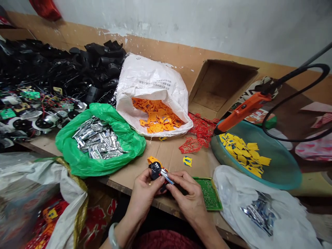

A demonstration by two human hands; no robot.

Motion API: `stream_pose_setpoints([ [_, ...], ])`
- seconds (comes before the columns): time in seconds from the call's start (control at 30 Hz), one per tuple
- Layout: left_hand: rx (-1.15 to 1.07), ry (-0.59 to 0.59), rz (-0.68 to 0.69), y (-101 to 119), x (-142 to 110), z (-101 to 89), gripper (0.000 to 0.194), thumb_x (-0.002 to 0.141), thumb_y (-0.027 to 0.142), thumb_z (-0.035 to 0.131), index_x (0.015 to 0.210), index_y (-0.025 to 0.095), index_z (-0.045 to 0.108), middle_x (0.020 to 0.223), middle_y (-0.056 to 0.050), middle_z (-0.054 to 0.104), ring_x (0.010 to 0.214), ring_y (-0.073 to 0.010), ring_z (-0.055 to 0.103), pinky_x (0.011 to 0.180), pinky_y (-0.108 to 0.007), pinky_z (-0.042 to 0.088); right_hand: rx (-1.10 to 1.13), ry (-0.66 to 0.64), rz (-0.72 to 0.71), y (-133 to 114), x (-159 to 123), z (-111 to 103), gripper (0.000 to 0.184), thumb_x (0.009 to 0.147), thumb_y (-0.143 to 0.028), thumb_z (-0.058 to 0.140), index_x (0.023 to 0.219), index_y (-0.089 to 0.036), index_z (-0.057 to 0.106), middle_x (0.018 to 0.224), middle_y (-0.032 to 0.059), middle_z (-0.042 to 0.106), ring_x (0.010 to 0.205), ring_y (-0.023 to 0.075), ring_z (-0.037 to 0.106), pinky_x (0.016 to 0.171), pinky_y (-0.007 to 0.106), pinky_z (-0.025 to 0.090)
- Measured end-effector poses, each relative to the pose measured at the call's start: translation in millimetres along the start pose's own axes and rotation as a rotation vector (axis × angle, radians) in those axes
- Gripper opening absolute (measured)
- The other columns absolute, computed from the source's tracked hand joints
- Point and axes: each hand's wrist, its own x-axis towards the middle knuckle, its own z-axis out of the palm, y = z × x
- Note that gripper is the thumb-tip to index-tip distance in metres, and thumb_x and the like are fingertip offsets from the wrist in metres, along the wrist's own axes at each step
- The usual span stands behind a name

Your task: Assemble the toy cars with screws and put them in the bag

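My left hand and my right hand meet at the near edge of the table, both closed around a small toy piece made of an orange plate, a black round part and a silvery metal strip. The left fingers grip the black and orange end. The right thumb and forefinger pinch the metal strip. A green studded tray lies just right of my right hand.
A green bag of silver metal parts, a white sack of orange plates, red plastic frames, a teal basin of yellow pieces, an orange electric screwdriver hanging over it, an open carton, black parts heaped at the left.
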Motion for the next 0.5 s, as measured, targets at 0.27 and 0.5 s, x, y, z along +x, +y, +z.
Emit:
stream_pose_setpoints([
  [0.27,0.045,0.005,0.039,-2.3,-1.2,-1.1,0.042,0.06,0.039,0.095,0.086,0.014,0.075,0.083,-0.004,0.073,0.068,-0.0127,0.064,0.06,-0.022,0.058,-0.003,-0.017,0.023,-0.8,-1.1,2.2,0.034,0.083,-0.007,0.07,0.105,-0.03,0.081,0.091,0.0042,0.073,0.083,0.0187,0.071,0.073,0.026,0.057],
  [0.5,0.03,-0.017,0.035,-2.1,-3.5,-1.4,0.043,0.06,0.038,0.094,0.089,0.013,0.074,0.084,-0.006,0.074,0.068,-0.0127,0.063,0.059,-0.022,0.055,0.007,-0.019,0.058,-5.1,0.4,5.5,0.03,0.081,-0.006,0.071,0.1,-0.027,0.082,0.088,0.0037,0.07,0.081,0.0178,0.069,0.071,0.025,0.055],
])
